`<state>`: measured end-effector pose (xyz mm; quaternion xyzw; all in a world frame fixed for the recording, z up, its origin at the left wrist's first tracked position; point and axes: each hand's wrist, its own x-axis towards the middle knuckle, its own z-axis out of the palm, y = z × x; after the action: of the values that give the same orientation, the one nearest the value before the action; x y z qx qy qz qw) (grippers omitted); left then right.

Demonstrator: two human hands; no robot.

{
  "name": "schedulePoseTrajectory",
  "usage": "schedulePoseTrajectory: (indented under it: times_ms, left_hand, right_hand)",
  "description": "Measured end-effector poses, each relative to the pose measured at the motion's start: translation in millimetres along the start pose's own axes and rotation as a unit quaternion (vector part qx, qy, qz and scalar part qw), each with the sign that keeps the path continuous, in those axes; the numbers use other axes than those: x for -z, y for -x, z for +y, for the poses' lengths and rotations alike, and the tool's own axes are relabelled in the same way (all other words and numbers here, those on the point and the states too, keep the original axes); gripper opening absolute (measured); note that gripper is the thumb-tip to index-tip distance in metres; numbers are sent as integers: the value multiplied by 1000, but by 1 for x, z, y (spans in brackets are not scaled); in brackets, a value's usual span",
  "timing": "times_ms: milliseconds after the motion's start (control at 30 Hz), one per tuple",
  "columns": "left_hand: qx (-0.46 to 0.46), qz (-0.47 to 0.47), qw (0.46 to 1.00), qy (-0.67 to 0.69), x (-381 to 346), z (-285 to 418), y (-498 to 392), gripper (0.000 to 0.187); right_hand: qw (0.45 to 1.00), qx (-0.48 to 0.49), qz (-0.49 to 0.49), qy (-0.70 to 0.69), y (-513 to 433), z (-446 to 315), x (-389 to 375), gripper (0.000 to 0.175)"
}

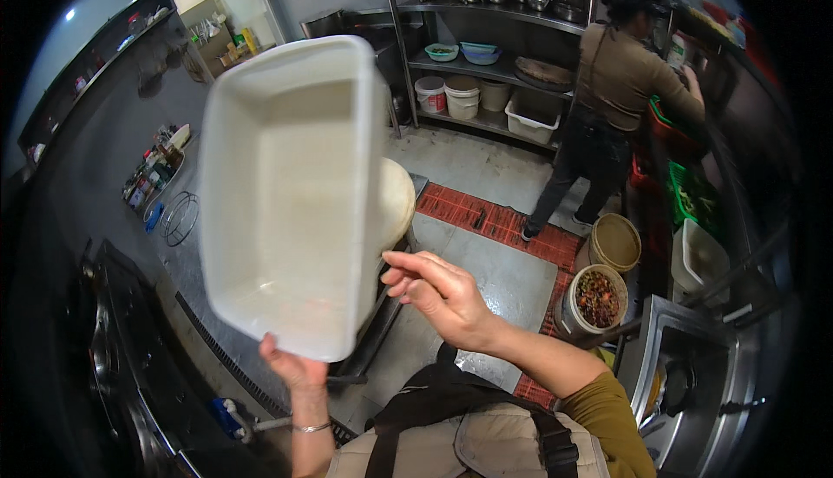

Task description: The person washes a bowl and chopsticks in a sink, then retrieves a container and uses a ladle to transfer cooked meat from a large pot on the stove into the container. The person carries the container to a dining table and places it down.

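A large white plastic tub (306, 185) is tilted up in front of me, its hollow inside turned towards my view. My left hand (294, 362) grips its lower end, thumb over the rim and the other fingers hidden beneath. To the right of the tub is my right hand (442, 292), its fingers loosely bent and nothing seen in them. The fingertips are close to the tub's right side, apart from it. Partly hidden behind the tub, a round cream-coloured thing (398, 201) rests by the metal counter (224, 289).
A co-worker (608, 94) stands at the right-hand counter. Steel shelves (494, 71) at the back hold pots and buckets. A bucket of food scraps (595, 299) stands on the right near a steel sink (683, 387). Red mats (494, 218) lie on the tiled floor.
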<state>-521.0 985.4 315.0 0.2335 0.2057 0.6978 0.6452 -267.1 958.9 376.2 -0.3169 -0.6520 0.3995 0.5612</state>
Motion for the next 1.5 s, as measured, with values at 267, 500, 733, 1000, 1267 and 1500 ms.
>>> schedulePoseTrajectory:
  times_ms: [267, 500, 733, 1000, 1267, 1500]
  left_hand:
    - [-157, 17, 986, 52, 22, -3, -136, 80]
    - [-177, 8, 980, 89, -58, -73, -255, 81]
    - [-161, 27, 985, 57, -120, -172, -333, 79]
    - [-225, 65, 971, 43, -199, -253, -391, 79]
    - [-303, 138, 943, -18, -208, -273, -431, 78]
    - [-345, 118, 931, 19, -187, -284, -551, 78]
  right_hand:
    - [874, 78, -226, -424, -88, -93, 65, 94]
    - [856, 297, -8, -424, -153, -47, 122, 112]
    - [865, 291, -169, -372, -215, 14, 288, 76]
    - [747, 333, -204, -538, -320, 59, 404, 34]
    - [715, 365, -296, -518, -436, 134, 484, 38]
    - [785, -59, -346, -511, -524, 175, 522, 49]
